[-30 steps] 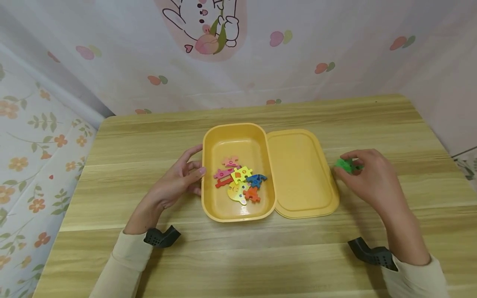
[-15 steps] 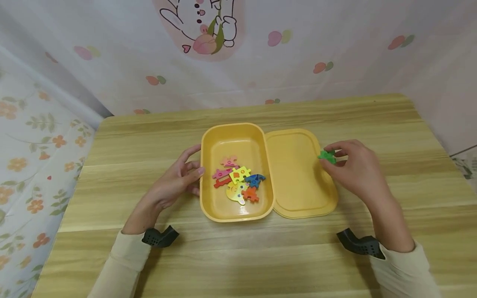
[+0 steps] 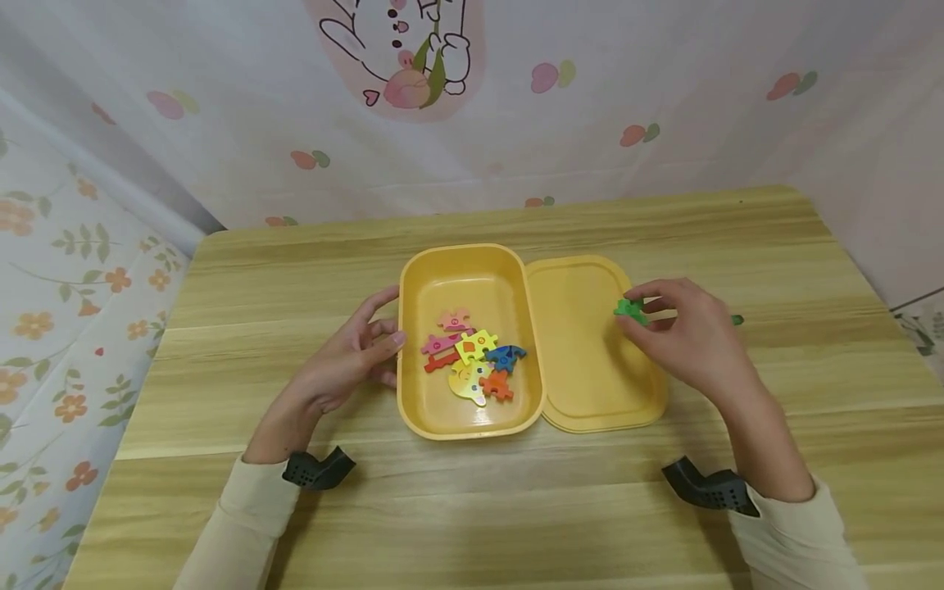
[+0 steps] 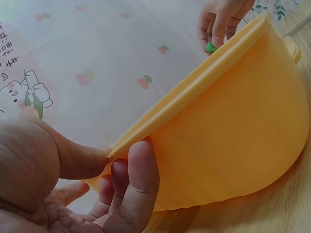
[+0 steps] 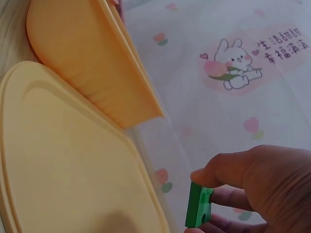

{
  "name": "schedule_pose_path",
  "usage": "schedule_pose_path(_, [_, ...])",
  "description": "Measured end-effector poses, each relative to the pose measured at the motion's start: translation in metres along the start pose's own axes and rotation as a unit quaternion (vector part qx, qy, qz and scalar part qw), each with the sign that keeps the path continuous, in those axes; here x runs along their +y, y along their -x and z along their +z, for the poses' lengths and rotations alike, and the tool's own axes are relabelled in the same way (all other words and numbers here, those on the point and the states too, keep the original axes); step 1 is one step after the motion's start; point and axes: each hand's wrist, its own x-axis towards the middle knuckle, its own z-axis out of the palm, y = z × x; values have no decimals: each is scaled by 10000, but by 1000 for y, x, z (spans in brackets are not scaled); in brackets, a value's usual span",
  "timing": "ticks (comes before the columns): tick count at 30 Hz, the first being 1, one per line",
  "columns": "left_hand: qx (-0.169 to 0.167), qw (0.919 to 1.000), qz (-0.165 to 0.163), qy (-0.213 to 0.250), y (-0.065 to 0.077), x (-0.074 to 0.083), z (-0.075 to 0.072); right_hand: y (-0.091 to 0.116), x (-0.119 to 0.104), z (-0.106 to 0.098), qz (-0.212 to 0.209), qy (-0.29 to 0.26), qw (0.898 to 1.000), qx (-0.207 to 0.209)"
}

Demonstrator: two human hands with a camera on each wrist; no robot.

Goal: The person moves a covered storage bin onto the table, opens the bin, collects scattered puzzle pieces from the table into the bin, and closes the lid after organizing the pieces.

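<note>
A yellow plastic box (image 3: pixel 472 266) stands on the table with several colourful jigsaw puzzle pieces (image 3: pixel 472 348) lying loose inside. My left hand (image 3: pixel 350 360) holds the box's left side, thumb at the rim and fingers curled against the outer wall (image 4: pixel 228 136). Over the flat yellow lid (image 3: pixel 583 369), my right hand (image 3: pixel 689 336) pinches a green puzzle piece (image 3: pixel 629 310) between thumb and fingers. In the right wrist view that green piece (image 5: pixel 197 206) shows edge-on at the fingertips.
The lid lies against the box's right side. A small green thing (image 3: pixel 737 319) shows on the table just right of the right hand. Wood-grain tabletop (image 3: pixel 479 516) surrounds the box, and a printed curtain (image 3: pixel 243 98) hangs behind the back edge.
My right hand has moved left with the green puzzle piece, from beside the lid to over it. The small green thing behind it has come into sight. The left hand stays on the box.
</note>
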Motion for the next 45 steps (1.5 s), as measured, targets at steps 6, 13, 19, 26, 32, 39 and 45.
schedule_pose_path(6, [46, 10000, -27, 44, -1, -1, 1, -1, -3, 5, 18, -202, 9997, -160])
schedule_pose_path(13, [44, 10000, -42, 71, -1, -1, 2, -2, -9, 11, 163, -448, 9979, -432])
schedule_pose_path(19, [98, 9999, -44, 21, 1, -1, 1, -6, -12, 16, 212, -1057, 9916, -714])
schedule_pose_path(26, [121, 9999, -73, 16, 1, 0, 1, -8, -19, 22, 324, -1655, 9815, -902])
schedule_pose_path(32, [91, 9999, -81, 12, 0, 0, 2, -7, -25, 28, 224, -1958, 9755, -976])
schedule_pose_path(39, [119, 9999, -85, 9, 0, 0, 2, -9, -33, 34, 65, -2201, 9712, -909])
schedule_pose_path(45, [94, 9999, -61, -21, 0, 0, 2, -10, -38, 38, 23, -2411, 9657, -962])
